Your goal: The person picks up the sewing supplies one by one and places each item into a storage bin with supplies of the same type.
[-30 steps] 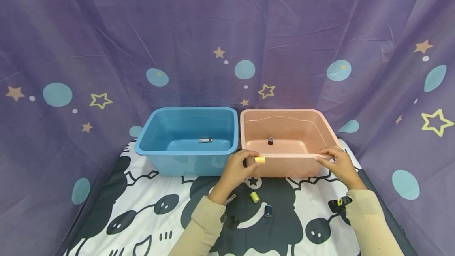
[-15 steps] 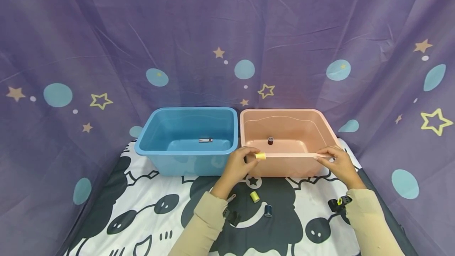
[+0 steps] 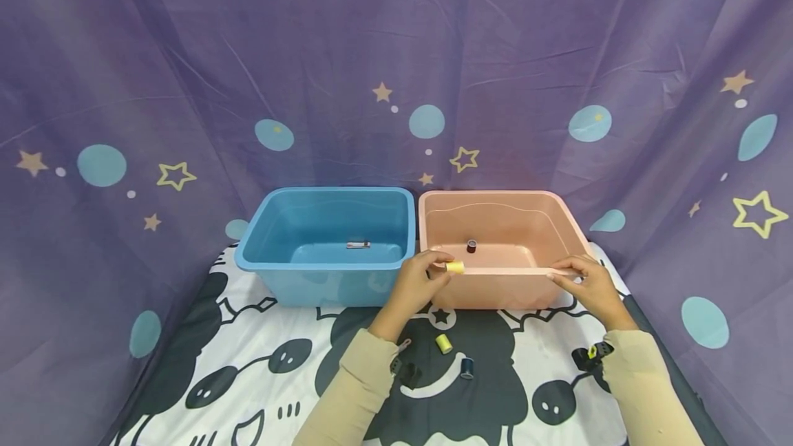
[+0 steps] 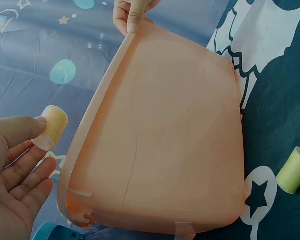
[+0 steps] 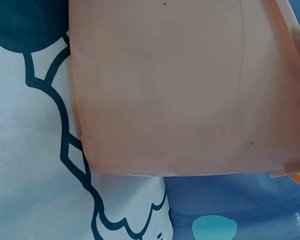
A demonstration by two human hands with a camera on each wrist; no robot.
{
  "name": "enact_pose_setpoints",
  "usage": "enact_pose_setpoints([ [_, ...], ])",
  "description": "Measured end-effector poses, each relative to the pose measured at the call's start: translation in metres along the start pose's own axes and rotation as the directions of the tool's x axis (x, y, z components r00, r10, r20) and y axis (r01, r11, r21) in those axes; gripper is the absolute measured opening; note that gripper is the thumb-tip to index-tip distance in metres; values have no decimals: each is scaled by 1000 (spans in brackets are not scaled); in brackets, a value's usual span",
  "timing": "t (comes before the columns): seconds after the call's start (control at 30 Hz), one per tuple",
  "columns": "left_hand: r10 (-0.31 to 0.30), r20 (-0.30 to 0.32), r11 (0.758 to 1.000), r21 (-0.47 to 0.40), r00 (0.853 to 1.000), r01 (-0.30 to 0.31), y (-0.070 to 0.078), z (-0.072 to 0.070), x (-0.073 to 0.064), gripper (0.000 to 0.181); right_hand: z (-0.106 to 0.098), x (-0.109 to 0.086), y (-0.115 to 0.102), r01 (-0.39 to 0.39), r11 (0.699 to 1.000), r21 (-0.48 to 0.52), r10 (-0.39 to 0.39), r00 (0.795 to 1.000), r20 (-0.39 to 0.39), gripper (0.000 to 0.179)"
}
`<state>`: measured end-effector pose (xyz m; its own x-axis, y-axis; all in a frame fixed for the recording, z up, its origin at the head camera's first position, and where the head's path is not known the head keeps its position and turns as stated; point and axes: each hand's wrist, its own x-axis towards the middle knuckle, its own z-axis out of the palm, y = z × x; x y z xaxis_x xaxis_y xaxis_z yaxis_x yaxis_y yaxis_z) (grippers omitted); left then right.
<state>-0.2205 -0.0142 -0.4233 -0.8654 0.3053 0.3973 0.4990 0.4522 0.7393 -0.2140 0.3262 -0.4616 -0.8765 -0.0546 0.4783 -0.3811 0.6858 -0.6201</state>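
Observation:
My left hand (image 3: 414,288) pinches a yellow spool of thread (image 3: 456,267) at the front rim of the peach plastic tub (image 3: 508,289), near its left corner. Thumb and fingertips grip the spool (image 4: 56,126) in the left wrist view, where the other fingers are half bent. At the tub's front right corner, my right hand (image 3: 591,288) holds the rim between thumb and fingers. Inside that tub lies a dark reddish-brown spool (image 3: 471,246). A yellow-green spool (image 3: 443,343) and a dark blue spool (image 3: 467,368) are on the cloth in front.
A blue tub (image 3: 328,288) stands left of the peach one, with a small flat silvery item (image 3: 358,244) inside. A thin pinkish-tipped item (image 3: 404,345) is partly hidden by the left sleeve. Purple curtain (image 3: 347,143) hangs behind both tubs.
My left hand has risen slightly with the yellow spool, from just below the peach tub's front rim to rim level. The right hand has stayed on the rim.

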Motion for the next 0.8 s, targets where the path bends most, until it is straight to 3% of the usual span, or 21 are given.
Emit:
enact_pose_setpoints([
  [0.8,-22,2,997,-74,1000,22,3,1,11,28,1,0,2,1,1000,9,-1,1000,-8,12],
])
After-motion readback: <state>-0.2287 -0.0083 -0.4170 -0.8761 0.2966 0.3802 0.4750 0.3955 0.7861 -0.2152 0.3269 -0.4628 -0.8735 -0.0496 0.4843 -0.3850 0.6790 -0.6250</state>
